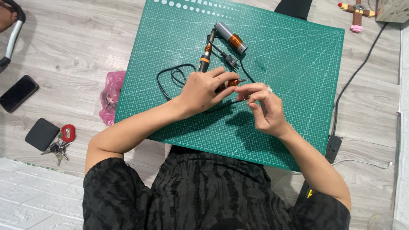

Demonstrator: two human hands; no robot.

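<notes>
Copper-wound coil piece (232, 82), small and orange-brown, is held above the middle of the green cutting mat (298, 64), gripped by the fingers of the left hand (204, 89), which are closed around it. Right hand (264, 108) is set just beside it, fingertips pinched narrowly at the coil's end; whether a wire is pinched cannot be told. Soldering iron (205, 57) with orange band and black cord (170, 79) is laid toward the mat's far edge, beside a grey cylinder with copper winding (231, 38). Pink plastic bag (111, 96) is lodged at the mat's left edge. Black phone (18, 93), dark wallet (41, 133) and keys with red fob (63, 142) are laid on the floor, well apart to the left.
</notes>
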